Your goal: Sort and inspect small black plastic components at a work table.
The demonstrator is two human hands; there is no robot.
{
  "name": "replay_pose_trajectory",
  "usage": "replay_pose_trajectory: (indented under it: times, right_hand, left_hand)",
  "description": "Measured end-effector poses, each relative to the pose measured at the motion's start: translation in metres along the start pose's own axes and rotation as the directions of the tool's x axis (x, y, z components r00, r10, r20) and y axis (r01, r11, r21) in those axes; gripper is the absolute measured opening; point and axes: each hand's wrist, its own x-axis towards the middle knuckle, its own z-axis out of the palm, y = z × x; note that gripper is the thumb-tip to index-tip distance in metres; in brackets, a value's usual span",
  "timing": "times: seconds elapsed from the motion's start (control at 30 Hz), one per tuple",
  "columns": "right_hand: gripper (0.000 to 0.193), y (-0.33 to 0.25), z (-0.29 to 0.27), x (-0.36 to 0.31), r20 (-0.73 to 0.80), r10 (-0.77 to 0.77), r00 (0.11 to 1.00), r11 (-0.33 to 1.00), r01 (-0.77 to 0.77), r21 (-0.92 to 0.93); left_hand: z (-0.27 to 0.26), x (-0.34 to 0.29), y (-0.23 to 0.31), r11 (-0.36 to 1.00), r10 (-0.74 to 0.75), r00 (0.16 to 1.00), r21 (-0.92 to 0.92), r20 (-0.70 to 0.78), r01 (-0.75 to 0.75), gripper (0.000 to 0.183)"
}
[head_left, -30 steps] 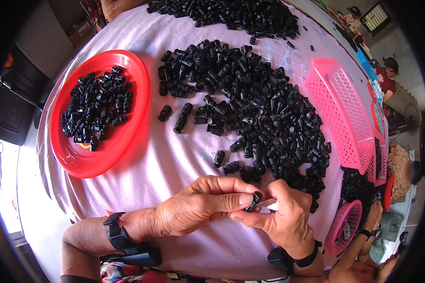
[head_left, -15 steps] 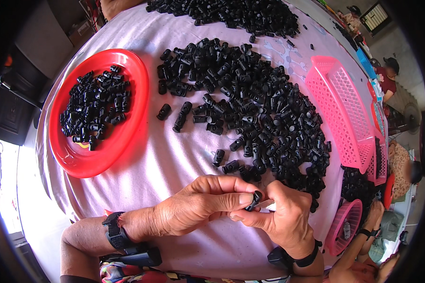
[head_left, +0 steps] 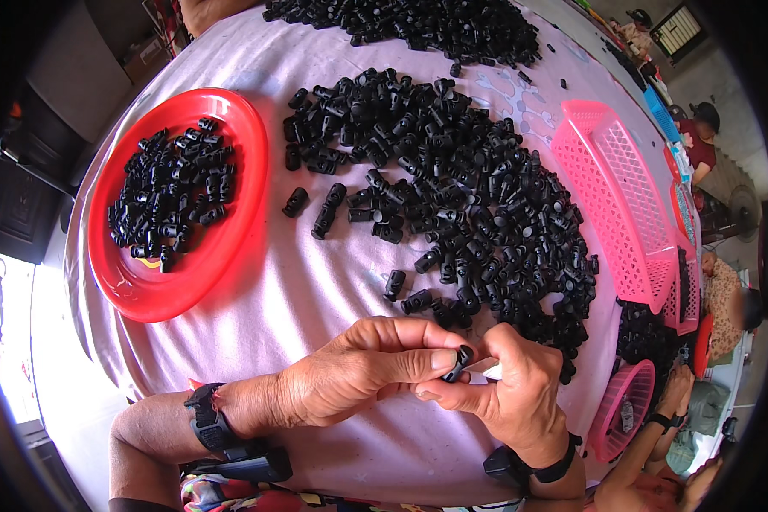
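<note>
A small black cord lock [head_left: 460,365] is pinched between the thumb and fingers of my left hand [head_left: 350,371], above the near part of the table. Close against it, my right hand [head_left: 520,397] is closed on a thin, pale, blade-like tool [head_left: 489,369]. The tool's tip points toward the cord lock, and most of the tool is hidden in my fingers. Just beyond my hands spreads a large pile of black cord locks [head_left: 452,179]. On the left, a red plate [head_left: 247,213] carries more of them.
Pink mesh baskets [head_left: 614,196] stand along the right side, with a round pink basket [head_left: 606,427] nearer. Another black pile [head_left: 427,26] lies at the far edge. A pink patterned cloth [head_left: 299,290] covers the table. Another person's hands [head_left: 678,388] show at the lower right.
My right hand has shifted slightly, and more of the pale tool shows beside the cord lock. My left hand keeps its hold in the same place.
</note>
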Motion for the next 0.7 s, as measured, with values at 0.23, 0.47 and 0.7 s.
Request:
replay_pose_trajectory:
  times: [0.23, 0.47, 0.7]
  right_hand:
    - [0.053, 0.0013, 0.0009, -0.0011, 0.004, 0.007, 1.000, 1.000, -0.007, -0.009]
    - [0.054, 0.0022, 0.0009, -0.0012, -0.004, -0.005, 1.000, 1.000, 0.005, -0.020]
    - [0.061, 0.0010, -0.0004, -0.0011, 0.036, -0.004, 0.999, 0.998, 0.006, -0.068]
  left_hand:
    - [0.0005, -0.0014, 0.0021, 0.999, -0.020, 1.000, 0.031, -0.008, 0.020, 0.023]
    - [-0.0008, 0.0000, 0.0002, 1.000, 0.000, 1.000, 0.013, 0.011, 0.000, 0.023]
    - [-0.0018, 0.0007, -0.0006, 0.999, -0.012, 1.000, 0.038, -0.003, 0.012, 0.022]
